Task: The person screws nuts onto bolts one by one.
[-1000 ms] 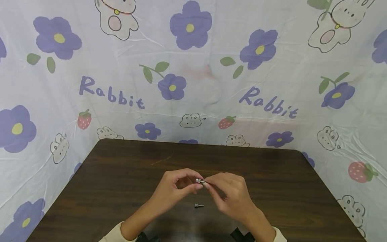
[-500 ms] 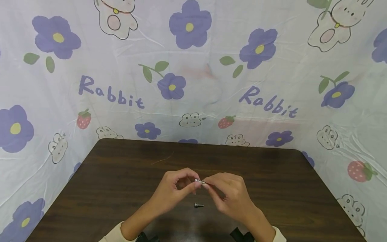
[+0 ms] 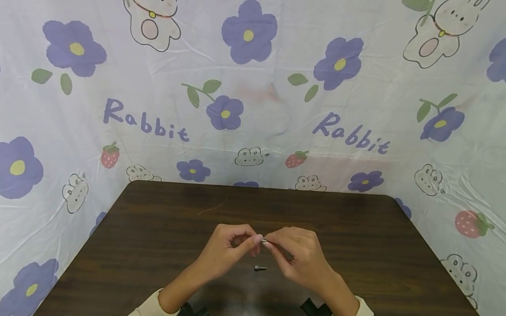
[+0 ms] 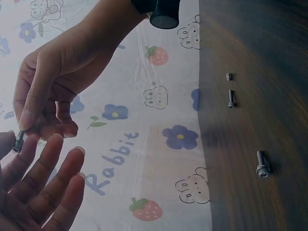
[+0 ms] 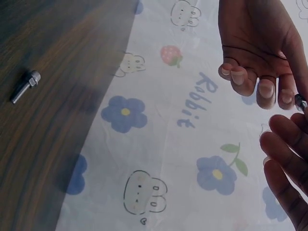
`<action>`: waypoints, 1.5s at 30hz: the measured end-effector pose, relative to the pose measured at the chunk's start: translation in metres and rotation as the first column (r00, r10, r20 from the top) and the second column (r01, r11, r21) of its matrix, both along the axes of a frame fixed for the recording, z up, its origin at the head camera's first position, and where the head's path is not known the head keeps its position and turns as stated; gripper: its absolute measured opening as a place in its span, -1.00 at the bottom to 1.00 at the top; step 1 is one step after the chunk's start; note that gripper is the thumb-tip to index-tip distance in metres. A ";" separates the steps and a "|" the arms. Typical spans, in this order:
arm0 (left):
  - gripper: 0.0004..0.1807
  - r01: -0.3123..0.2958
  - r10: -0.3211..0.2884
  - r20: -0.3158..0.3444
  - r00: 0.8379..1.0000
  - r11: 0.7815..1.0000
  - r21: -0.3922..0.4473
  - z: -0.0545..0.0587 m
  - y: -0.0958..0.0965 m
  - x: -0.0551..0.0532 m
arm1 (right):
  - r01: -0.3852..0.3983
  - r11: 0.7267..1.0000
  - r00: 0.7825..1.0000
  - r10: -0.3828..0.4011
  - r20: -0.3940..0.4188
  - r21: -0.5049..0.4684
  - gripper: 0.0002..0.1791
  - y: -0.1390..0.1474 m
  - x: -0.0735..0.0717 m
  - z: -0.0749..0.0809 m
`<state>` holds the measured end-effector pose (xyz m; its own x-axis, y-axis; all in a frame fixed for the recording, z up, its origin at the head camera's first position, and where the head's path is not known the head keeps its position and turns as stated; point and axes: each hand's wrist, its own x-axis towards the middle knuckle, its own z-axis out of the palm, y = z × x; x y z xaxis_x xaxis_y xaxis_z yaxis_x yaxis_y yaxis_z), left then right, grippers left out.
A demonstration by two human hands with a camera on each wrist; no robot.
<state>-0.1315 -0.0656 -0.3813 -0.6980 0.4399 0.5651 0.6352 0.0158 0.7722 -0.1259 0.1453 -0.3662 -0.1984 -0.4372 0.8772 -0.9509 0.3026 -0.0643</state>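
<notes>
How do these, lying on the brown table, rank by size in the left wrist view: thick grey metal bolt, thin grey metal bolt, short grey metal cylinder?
1. Thick bolt
2. Thin bolt
3. Short cylinder
Nearness may exaggerate the thick bolt.

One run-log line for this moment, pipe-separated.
left hand: pinches held bolt | right hand: pinches same bolt, raised off table | on table: loose bolt, smaller bolt, small metal piece

hands (image 3: pixel 223 248): left thumb (image 3: pixel 258 238) moved up across bolt (image 4: pixel 19 142) | bolt head: now covered in head view
</notes>
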 end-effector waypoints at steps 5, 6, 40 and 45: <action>-0.96 -0.040 0.039 0.008 0.999 0.999 0.032 0.000 -0.001 0.000 | 0.012 1.000 1.000 -0.012 0.002 -0.007 -0.80 0.001 0.000 0.001; -0.89 -0.044 0.044 0.000 0.999 0.998 0.045 0.000 -0.001 0.000 | 0.014 1.000 1.000 -0.014 0.000 -0.008 -0.80 0.001 0.000 0.001; -0.91 -0.031 0.036 -0.073 0.997 0.997 0.067 0.000 -0.001 0.001 | -0.020 1.000 1.000 0.020 -0.012 0.003 -0.81 0.001 -0.001 0.000; -0.90 -0.034 0.041 -0.076 0.996 0.996 0.082 0.001 -0.001 0.000 | -0.004 1.000 1.000 0.004 -0.006 0.010 -0.81 0.001 -0.001 0.001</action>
<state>-0.1317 -0.0668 -0.3799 -0.6660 0.3648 0.6507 0.6931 -0.0199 0.7206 -0.1266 0.1466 -0.3655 -0.1909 -0.4463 0.8743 -0.9526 0.2993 -0.0552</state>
